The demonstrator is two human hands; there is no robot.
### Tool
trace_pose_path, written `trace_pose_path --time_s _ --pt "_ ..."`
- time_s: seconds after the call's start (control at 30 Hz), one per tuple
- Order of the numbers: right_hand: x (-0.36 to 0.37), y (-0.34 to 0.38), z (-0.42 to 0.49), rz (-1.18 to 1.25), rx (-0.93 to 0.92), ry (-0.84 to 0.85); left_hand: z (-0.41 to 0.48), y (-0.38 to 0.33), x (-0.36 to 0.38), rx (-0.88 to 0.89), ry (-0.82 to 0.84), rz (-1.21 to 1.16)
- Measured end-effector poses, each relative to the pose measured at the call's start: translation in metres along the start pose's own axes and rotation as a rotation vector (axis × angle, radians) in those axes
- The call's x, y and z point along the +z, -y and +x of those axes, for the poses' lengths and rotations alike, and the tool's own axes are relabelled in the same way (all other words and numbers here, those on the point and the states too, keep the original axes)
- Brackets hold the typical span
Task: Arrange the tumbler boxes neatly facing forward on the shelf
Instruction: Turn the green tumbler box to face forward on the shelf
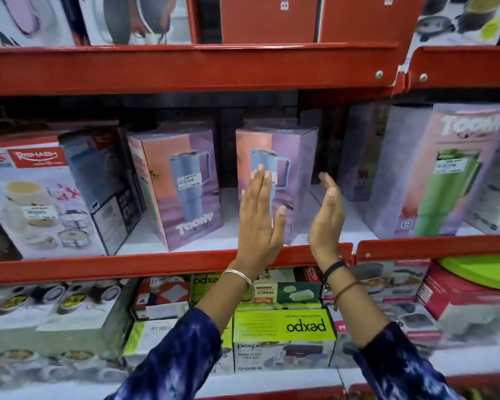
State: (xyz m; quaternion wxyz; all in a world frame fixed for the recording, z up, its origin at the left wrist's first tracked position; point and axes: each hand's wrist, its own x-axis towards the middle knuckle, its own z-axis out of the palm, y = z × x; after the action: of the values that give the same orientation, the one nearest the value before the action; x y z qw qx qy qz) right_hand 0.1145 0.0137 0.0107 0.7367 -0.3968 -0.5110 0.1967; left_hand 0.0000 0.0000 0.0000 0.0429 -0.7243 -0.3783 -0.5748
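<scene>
Three purple tumbler boxes stand on the middle red shelf (168,265). The left box (179,186) shows a blue tumbler on its front and sits slightly turned. The middle box (292,157) also shows a blue tumbler. My left hand (259,223) is flat and open against its front face. Just right of that box my right hand (328,215) is held open, edge-on, and I cannot tell whether it touches the box. Farther right, a larger box (442,174) with a green tumbler is upside down, and another purple box (361,151) stands behind it.
A white Rishabh casserole box (38,197) and a dark box (104,180) fill the shelf's left end. Red boxes (269,18) sit on the shelf above. Green Pexpo lunch box cartons (283,339) and other cartons crowd the shelf below. A green plastic lid (485,269) lies at the right.
</scene>
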Motion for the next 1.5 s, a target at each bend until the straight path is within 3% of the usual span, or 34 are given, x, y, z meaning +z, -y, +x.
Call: trace_pose_path --time_s 0.27,0.4,0.7,0.87,1.07,1.33,1.5 --pt "0.002 -0.026 0.051 0.002 0.354 0.206 -0.011 -0.008 0.040 -0.365 -0.025 0.001" --pt "0.003 -0.032 0.062 0.023 0.482 0.248 -0.012 -0.017 0.049 -0.463 -0.012 -0.070" --pt "-0.004 -0.011 0.056 0.118 0.277 0.306 0.013 -0.014 0.035 -0.510 -0.119 -0.194" --pt "-0.007 -0.012 0.067 0.042 0.109 0.384 0.018 0.011 0.016 -0.507 -0.134 -0.435" --pt "-0.008 -0.018 0.081 0.026 0.340 0.544 0.028 0.032 0.005 -0.453 -0.099 -0.416" --pt "-0.005 -0.016 0.077 0.086 0.185 0.255 0.036 0.018 -0.002 -0.448 0.041 -0.200" --pt "-0.002 -0.013 0.068 -0.086 0.046 0.180 0.039 0.018 -0.007 -0.473 0.150 -0.273"
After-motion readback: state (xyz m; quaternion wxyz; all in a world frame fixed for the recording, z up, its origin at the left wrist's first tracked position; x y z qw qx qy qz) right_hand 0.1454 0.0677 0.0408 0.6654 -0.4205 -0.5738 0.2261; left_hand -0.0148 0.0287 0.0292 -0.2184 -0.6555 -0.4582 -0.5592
